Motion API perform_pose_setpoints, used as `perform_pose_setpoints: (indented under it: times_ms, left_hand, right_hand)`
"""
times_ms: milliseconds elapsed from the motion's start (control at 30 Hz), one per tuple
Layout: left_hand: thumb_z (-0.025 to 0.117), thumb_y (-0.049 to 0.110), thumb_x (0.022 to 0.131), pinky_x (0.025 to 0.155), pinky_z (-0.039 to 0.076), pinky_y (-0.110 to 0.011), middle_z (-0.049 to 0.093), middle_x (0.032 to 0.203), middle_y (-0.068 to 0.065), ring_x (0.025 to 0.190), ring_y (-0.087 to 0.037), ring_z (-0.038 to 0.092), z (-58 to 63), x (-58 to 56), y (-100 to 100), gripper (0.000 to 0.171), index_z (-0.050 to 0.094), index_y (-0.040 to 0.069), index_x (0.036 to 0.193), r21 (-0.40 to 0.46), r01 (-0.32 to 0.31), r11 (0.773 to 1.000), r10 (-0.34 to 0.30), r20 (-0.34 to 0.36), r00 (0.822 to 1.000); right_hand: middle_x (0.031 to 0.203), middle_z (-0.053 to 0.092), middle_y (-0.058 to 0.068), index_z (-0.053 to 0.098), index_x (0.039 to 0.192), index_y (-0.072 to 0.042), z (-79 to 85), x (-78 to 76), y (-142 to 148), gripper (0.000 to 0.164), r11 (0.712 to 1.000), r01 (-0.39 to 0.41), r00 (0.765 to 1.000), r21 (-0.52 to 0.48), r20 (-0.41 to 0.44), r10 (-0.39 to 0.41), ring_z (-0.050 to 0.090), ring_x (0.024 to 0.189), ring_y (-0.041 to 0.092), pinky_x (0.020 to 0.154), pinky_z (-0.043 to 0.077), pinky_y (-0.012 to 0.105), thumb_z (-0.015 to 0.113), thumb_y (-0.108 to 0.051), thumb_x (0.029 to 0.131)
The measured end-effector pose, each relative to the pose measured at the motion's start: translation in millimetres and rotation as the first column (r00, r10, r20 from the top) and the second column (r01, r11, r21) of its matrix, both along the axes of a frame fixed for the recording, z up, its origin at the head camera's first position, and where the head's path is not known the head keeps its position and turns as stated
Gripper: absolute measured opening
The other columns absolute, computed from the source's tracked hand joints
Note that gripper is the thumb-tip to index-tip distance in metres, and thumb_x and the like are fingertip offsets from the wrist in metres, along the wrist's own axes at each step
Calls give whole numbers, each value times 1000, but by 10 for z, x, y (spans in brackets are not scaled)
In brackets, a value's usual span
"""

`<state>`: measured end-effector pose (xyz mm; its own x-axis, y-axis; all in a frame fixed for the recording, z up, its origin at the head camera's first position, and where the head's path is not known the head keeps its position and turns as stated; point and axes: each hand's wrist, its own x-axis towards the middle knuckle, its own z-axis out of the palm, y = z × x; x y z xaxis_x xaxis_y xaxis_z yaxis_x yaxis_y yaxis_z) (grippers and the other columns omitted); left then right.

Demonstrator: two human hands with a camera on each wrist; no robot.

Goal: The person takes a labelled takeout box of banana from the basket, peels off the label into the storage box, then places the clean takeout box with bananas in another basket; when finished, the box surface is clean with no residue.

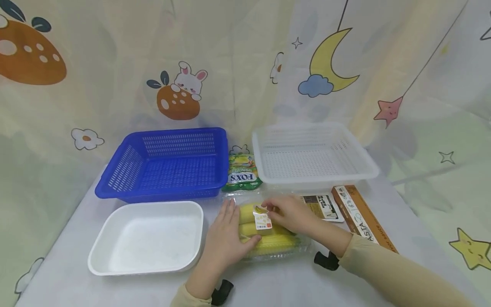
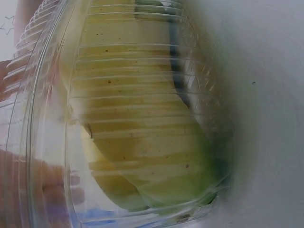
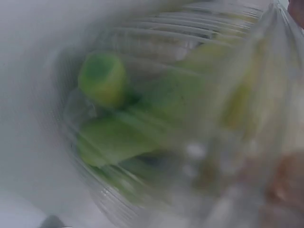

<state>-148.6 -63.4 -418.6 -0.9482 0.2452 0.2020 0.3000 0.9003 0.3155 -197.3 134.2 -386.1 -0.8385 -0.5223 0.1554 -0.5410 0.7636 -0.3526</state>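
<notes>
Bananas (image 1: 249,229) lie inside a clear plastic clamshell box (image 1: 274,256) at the front middle of the table. A white paper label (image 1: 262,221) with a banana picture sticks to the lid. My left hand (image 1: 226,238) rests along the box's left side, fingers straight, thumb across the lid. With curled fingers, my right hand (image 1: 287,213) pinches the label's upper right edge. In the left wrist view the yellow bananas (image 2: 133,95) show through the ribbed wall; in the blurred right wrist view their green ends (image 3: 102,78) show.
Behind stand a blue basket (image 1: 168,196) and a white basket (image 1: 318,177), a green Foxs packet (image 1: 243,177) between them. A white tray (image 1: 145,268) sits at left. To the right lie a flat labelled pack (image 1: 324,207) and a brown pasta box (image 1: 364,215).
</notes>
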Motion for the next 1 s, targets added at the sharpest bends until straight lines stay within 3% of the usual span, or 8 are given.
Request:
perform_pose_setpoints:
  times_ms: [167,333,567,833,1000]
  left_hand:
    - [54,67,72,111,25,-41,28,147,-18,139,-30,19,25,-17,-24,95,40,-4,134,-3,-9,1000,9,0,1000]
    - [52,68,73,112,23,-40,27,147,-16,139,-29,18,14,-20,-28,95,39,-3,135,-5,-12,1000,13,15,1000]
    - [53,68,72,111,24,-41,25,148,-15,139,-29,18,10,-10,-19,95,39,-3,135,-4,-14,1000,15,28,1000]
    - [52,68,73,112,24,-41,24,149,-15,140,-29,17,-2,-9,-5,95,38,-2,136,-12,-10,1000,10,32,999]
    - [53,67,73,111,24,-41,25,148,-16,139,-30,18,0,2,-4,95,38,-3,135,-11,-4,1000,4,29,1000]
  right_hand:
    - [78,62,-13,63,103,-21,22,-14,-42,19,1000,11,999,7,-44,-11,48,64,0,71,41,27,62,-18,84]
    - [77,63,-12,64,94,-21,41,-6,-37,11,1000,-6,998,-20,-55,5,49,64,0,68,41,23,62,-17,83]
    - [82,64,-11,67,100,-20,36,-9,-5,17,998,-14,1000,-68,-1,14,51,70,1,61,44,16,61,-16,84]
    - [90,66,-6,66,105,-15,133,28,28,21,991,33,995,-126,95,-21,55,79,6,71,51,28,58,-14,86]
    - [94,66,-3,66,107,-12,213,41,69,22,987,35,994,-157,103,-19,56,82,7,73,51,28,58,-12,86]
